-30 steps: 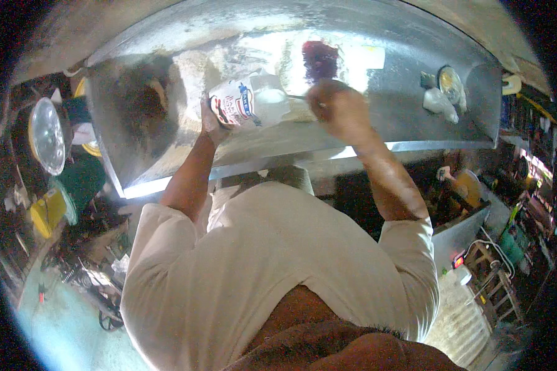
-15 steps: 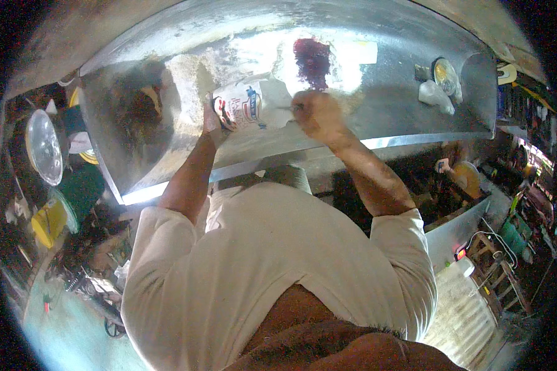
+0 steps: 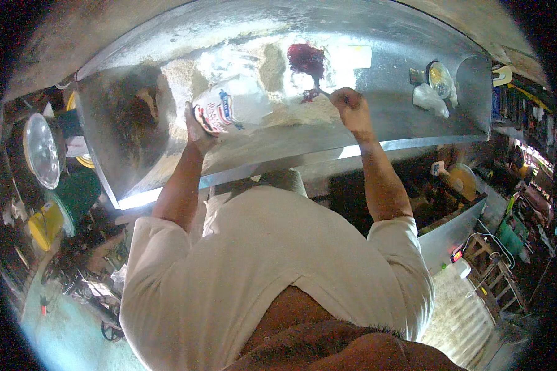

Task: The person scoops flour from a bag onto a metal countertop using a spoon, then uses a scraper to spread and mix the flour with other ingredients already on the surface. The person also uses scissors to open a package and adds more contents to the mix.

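Note:
A metal trough-like worktop (image 3: 390, 120) lies in front of me, dusted with white and tan powder. At its left part my left hand (image 3: 198, 131) grips one end of a white plastic bag (image 3: 247, 102) printed in blue and red. To the right, my right hand (image 3: 351, 110) is closed round the handle of a thin spoon-like utensil (image 3: 323, 93). The utensil's tip reaches a dark red smear, just nearer than a larger dark red patch (image 3: 306, 58). Its exact shape is hidden in the red stuff.
Right on the worktop are a round clear container (image 3: 439, 79) with yellowish contents and a knotted white plastic bag (image 3: 431, 101). A pale rectangle (image 3: 357, 57) lies by the red patch. Beyond the left edge stand a round clear lid (image 3: 42, 150) and a yellow container (image 3: 46, 227).
My right hand has moved right, away from the bag, to the dark red patch. My left hand and the bag have shifted left. A red smear now shows on the patch's near side.

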The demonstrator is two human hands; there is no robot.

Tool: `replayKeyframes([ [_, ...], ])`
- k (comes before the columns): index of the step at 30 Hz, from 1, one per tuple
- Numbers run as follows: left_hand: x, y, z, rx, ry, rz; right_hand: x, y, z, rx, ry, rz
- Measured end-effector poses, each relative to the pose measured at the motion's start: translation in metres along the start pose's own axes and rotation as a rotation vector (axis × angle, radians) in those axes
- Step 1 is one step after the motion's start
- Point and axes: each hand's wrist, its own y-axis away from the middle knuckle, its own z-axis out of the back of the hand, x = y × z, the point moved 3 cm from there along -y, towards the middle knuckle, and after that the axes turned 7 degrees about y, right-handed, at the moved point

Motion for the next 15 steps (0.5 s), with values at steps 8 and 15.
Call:
replayKeyframes([
  [8,-0.025,0.017,0.025,0.062,0.132,-0.03,-0.109,-0.075,-0.042,-0.041,0.693,-0.399],
  [15,-0.037,0.034,0.034,0.014,0.047,-0.159,-0.121,-0.103,-0.038,-0.109,0.675,-0.447],
])
